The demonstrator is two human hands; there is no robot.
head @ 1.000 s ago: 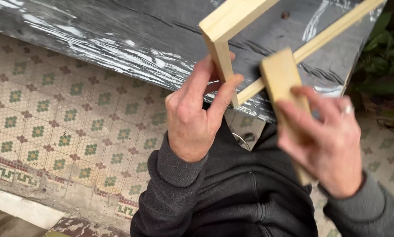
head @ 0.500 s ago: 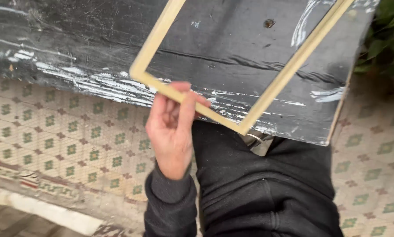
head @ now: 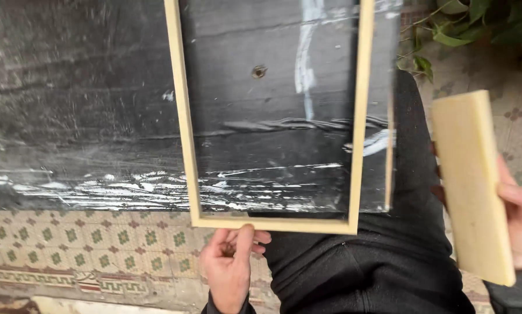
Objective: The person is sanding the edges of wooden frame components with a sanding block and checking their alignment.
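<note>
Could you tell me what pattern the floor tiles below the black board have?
The floor tiles are cream with repeating green and reddish flower motifs, seen in the head view.

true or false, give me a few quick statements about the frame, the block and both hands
1. The left hand is at the bottom rail of the wooden frame. True.
2. The right hand holds a hammer. False: it holds a flat wooden block.
3. The wooden block is pressed against the frame. False: it is held apart from the frame, off to the right.
4. The frame lies over a dark, paint-streaked board. True.
5. The floor under the board is bare concrete. False: it is patterned tile with green motifs.
</note>
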